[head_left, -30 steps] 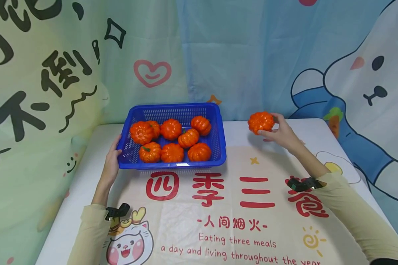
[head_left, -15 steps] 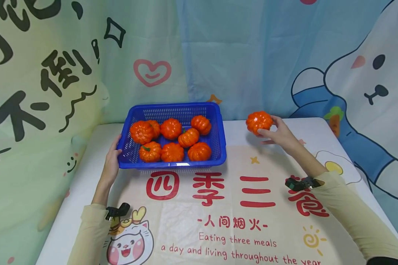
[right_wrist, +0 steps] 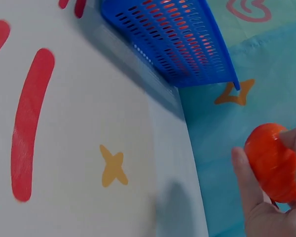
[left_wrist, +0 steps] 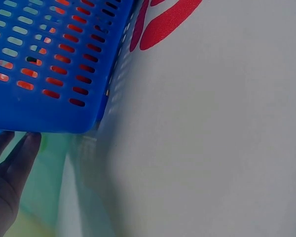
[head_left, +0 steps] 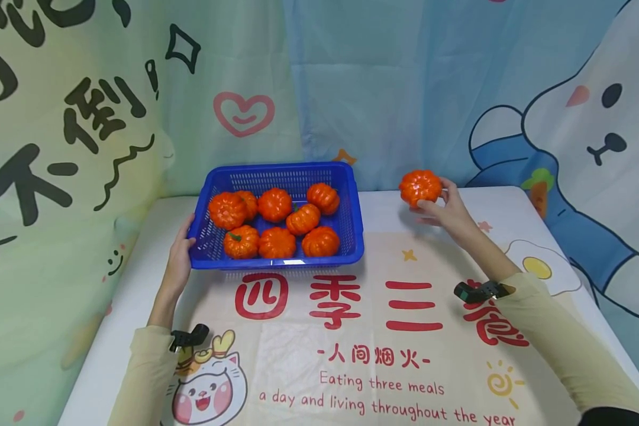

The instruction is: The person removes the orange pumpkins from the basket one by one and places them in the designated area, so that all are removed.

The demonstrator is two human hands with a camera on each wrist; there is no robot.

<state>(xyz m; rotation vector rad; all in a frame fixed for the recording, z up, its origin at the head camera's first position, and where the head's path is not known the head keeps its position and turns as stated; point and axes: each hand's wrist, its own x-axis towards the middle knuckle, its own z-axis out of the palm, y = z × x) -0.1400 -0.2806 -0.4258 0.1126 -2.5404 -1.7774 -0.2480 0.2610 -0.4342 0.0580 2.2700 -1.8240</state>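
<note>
In the head view, my right hand (head_left: 449, 213) holds a small shiny orange pumpkin (head_left: 420, 187) above the table's back right part. Thumb and fingers pinch its sides, and the right wrist view shows the same pumpkin (right_wrist: 272, 163) between them. A blue plastic basket (head_left: 277, 264) with slotted walls stands left of centre, with several more small pumpkins (head_left: 275, 205) lying in it. One of these pumpkins (head_left: 241, 241) shows a green stem. My left hand (head_left: 179, 260) touches the basket's left rim with fairly straight fingers; its fingertips meet the rim in the left wrist view.
A printed cloth (head_left: 378, 378) with red lettering covers much of the white table (head_left: 490, 207). Patterned curtains (head_left: 383, 106) hang right behind the table's back edge and along the left side. Each wrist wears a small black camera.
My right hand moves slightly left, then back right and a little up, with the pumpkin still in its fingers, which has turned somewhat. The left hand and the basket stay in place.
</note>
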